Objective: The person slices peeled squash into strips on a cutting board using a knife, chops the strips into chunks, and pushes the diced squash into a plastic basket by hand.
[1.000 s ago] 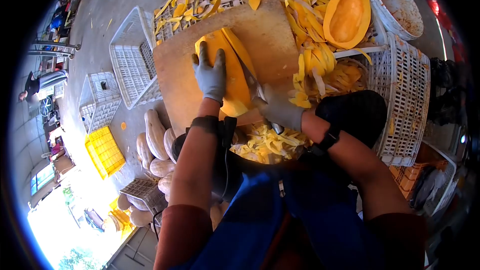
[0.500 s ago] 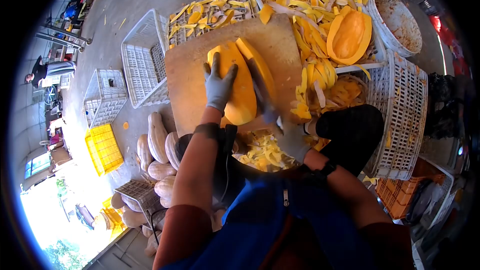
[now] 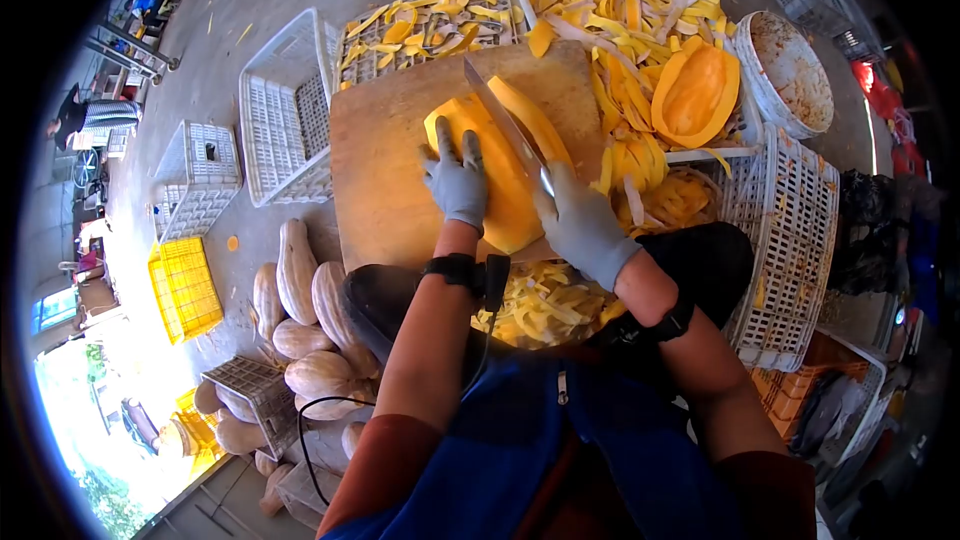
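On the wooden cutting board (image 3: 375, 155) lies a peeled butternut squash (image 3: 500, 190), bright orange, lengthwise to me. My left hand (image 3: 458, 185), in a grey glove, rests on the squash's left side, fingers spread across its top. In my gloved right hand (image 3: 588, 228), closed round the handle, is a long knife (image 3: 503, 115). Its blade points away from me, lying between the squash and a long cut slab (image 3: 535, 118) on the right. The handle is mostly hidden by my fingers.
Peelings fill a white crate (image 3: 640, 35) behind the board, where a hollowed squash half (image 3: 697, 90) also lies. A white bucket (image 3: 790, 70) stands at the right. Unpeeled squashes (image 3: 297, 270) lie on the floor at left, near a white crate (image 3: 275, 130) and a yellow crate (image 3: 185, 290). A person (image 3: 75, 115) is far left.
My right hand has brought the knife up and forward from the board's near edge, its blade now between squash and slab. My left hand has shifted slightly right and nearer me.
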A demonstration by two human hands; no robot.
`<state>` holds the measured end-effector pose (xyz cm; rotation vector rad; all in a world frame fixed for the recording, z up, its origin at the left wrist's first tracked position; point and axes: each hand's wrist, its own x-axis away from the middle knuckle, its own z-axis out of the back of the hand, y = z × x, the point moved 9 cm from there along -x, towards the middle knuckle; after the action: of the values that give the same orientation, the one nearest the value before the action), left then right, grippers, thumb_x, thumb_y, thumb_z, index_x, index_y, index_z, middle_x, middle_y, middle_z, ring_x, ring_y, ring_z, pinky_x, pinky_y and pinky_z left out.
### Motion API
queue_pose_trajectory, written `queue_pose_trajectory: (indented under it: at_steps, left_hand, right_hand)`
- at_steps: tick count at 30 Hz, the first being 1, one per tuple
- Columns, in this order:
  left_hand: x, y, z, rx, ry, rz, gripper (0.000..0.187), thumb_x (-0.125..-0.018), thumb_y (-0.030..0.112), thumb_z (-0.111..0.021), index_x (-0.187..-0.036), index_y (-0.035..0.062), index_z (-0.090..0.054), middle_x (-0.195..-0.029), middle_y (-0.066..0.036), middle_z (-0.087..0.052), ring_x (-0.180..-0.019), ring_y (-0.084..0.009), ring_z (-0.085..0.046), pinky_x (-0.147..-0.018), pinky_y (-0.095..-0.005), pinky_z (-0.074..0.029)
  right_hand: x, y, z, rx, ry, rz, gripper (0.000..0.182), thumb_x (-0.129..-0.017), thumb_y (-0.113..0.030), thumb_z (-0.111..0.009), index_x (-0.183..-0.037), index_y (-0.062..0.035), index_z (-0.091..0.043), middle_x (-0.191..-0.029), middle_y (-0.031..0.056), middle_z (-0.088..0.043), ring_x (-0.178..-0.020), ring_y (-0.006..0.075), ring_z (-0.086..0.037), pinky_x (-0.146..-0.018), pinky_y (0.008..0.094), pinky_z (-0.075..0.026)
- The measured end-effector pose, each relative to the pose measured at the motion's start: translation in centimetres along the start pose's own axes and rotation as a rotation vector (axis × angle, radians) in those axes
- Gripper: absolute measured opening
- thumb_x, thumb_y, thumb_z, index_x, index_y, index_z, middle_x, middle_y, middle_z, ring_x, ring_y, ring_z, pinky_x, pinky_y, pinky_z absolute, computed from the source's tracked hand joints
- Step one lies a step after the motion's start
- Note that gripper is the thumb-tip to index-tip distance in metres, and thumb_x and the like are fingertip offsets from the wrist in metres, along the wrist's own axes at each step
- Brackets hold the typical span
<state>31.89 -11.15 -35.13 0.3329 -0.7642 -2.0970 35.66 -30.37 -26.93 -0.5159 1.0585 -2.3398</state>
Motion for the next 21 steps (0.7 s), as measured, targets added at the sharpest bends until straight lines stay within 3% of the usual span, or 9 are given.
queue_pose_trajectory:
  at_steps: [3, 6, 16, 19, 21]
  left_hand:
    - [0.2, 0.0, -0.2, 0.027, -0.005, 0.009, 0.056, -0.093, 0.053, -0.041, -0.142, 0.0268, -0.036, -0.144, -0.028, -0.028, -0.125, -0.0482, -0.034, -0.105, -0.0444, -0.031]
    - [0.1, -0.1, -0.2, -0.019, 0.049, -0.031, 0.054, -0.093, 0.052, -0.041, -0.142, 0.0284, -0.037, -0.144, -0.026, -0.030, -0.122, -0.0477, -0.038, -0.099, -0.0476, -0.037]
    - [0.0, 0.0, -0.3, -0.002, 0.067, -0.093, 0.053, -0.093, 0.046, -0.044, -0.141, 0.0247, -0.039, -0.148, -0.018, -0.028, -0.127, -0.0411, -0.038, -0.100, -0.0493, -0.034]
    - [0.3, -0.2, -0.4, 0.008, 0.030, -0.070, 0.052, -0.092, 0.045, -0.046, -0.140, 0.0251, -0.040, -0.149, -0.018, -0.028, -0.128, -0.0403, -0.037, -0.100, -0.0498, -0.034]
    - [-0.1, -0.2, -0.5, 0.026, 0.039, -0.083, 0.052, -0.091, 0.044, -0.047, -0.139, 0.0255, -0.041, -0.149, -0.019, -0.027, -0.129, -0.0399, -0.036, -0.100, -0.0507, -0.033]
  right_hand:
    - [-1.3, -1.5, 0.5, 0.029, -0.056, 0.042, 0.025, -0.089, -0.017, -0.051, -0.105, -0.0004, -0.043, -0.077, 0.0261, -0.061, -0.073, 0.0441, -0.060, -0.066, 0.0502, -0.048]
    - [-2.1, -2.0, 0.0, 0.065, -0.127, 0.025, 0.025, -0.089, -0.017, -0.049, -0.105, 0.0009, -0.043, -0.077, 0.0264, -0.062, -0.073, 0.0438, -0.061, -0.067, 0.0500, -0.048]
    - [-3.8, -2.9, -1.9, 0.168, -0.263, -0.025, 0.024, -0.091, -0.017, -0.048, -0.102, 0.0009, -0.038, -0.075, 0.0268, -0.060, -0.069, 0.0438, -0.060, -0.064, 0.0499, -0.047]
    - [-4.7, -2.2, -2.9, 0.037, -0.436, -0.276, 0.029, -0.091, -0.019, -0.046, -0.108, 0.0036, -0.043, -0.081, 0.0294, -0.062, -0.073, 0.0422, -0.063, -0.064, 0.0468, -0.051]
    - [-6.1, -1.7, -4.3, 0.046, -0.434, -0.294, 0.030, -0.091, -0.021, -0.047, -0.108, 0.0041, -0.043, -0.083, 0.0289, -0.062, -0.070, 0.0411, -0.063, -0.060, 0.0459, -0.051]
